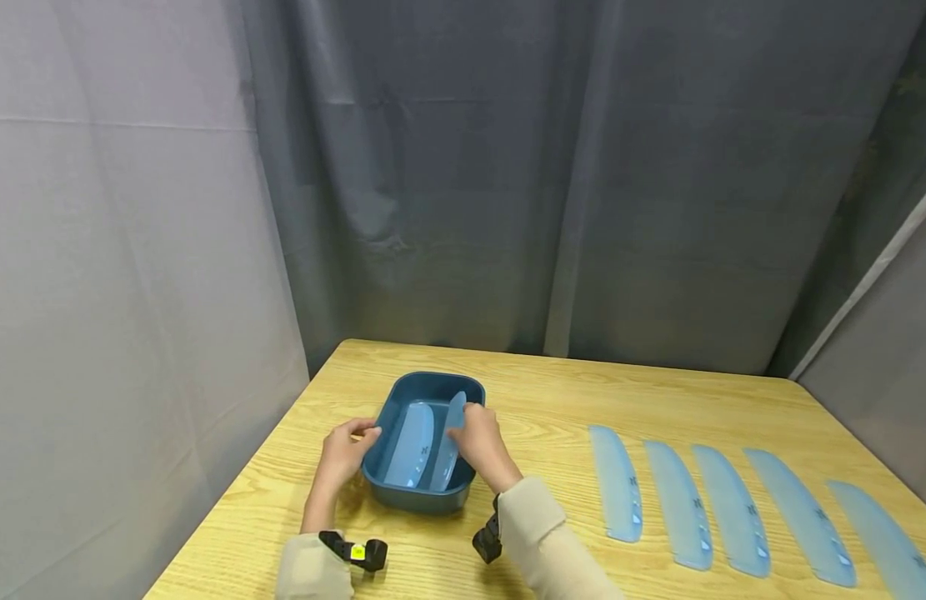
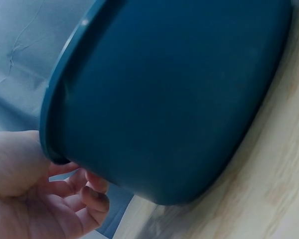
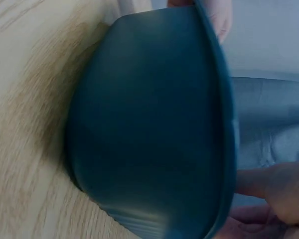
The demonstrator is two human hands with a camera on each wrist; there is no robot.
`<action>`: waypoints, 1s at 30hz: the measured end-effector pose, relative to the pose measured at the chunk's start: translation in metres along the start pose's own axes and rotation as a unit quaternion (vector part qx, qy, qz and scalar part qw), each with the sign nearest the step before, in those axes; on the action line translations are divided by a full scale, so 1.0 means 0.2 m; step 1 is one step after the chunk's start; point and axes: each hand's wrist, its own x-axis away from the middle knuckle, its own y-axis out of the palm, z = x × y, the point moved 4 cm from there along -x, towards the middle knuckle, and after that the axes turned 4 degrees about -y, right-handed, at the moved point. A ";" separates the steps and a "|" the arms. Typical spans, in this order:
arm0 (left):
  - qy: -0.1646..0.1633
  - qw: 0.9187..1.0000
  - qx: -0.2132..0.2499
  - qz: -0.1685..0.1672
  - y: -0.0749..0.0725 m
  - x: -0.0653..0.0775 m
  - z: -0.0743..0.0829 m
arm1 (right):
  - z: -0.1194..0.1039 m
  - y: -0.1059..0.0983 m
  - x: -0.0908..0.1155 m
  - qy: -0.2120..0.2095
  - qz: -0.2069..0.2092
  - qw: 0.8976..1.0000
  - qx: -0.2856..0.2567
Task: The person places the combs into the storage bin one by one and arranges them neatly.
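A dark blue rectangular plastic basin (image 1: pixel 421 502) with rounded corners stands on the table. My left hand (image 1: pixel 341 457) grips its left rim, thumb at the edge and fingers outside below it, as the left wrist view shows at the basin wall (image 2: pixel 164 99). Inside lies one translucent light-blue fin-shaped piece (image 1: pixel 412 446) with a small dark mark. Over the basin's right side, my right hand (image 1: pixel 481 442) pinches a second fin-shaped piece (image 1: pixel 445 460), tilted on its edge. The right wrist view shows mainly the basin's outside (image 3: pixel 154 109), which hides that piece.
To the right, several matching light-blue pieces (image 1: pixel 616 483) lie in a spaced row on the wooden table (image 1: pixel 538 417). Grey curtains (image 1: pixel 463 208) hang behind the table and at both sides. Each wrist wears a black camera (image 1: pixel 374 555).
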 end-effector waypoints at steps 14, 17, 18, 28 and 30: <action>-0.003 1.000 -0.003 -0.004 -0.01 0.01 0.01 | 0.04 -0.14 0.07 -0.051 0.069 0.996 -0.001; -0.002 1.000 -0.003 -0.004 -0.01 0.01 0.01 | 0.12 -0.21 0.10 -0.031 0.078 0.995 -0.044; -0.001 1.000 -0.003 -0.004 0.00 0.00 0.01 | 0.16 -0.23 0.10 -0.022 0.080 0.995 -0.056; -0.001 1.000 -0.004 -0.008 -0.01 -0.02 0.00 | 0.58 -0.53 0.24 0.088 0.065 0.994 -0.013; -0.003 1.000 -0.006 -0.007 -0.01 -0.02 0.00 | 0.66 -0.57 0.27 0.106 0.065 0.992 0.012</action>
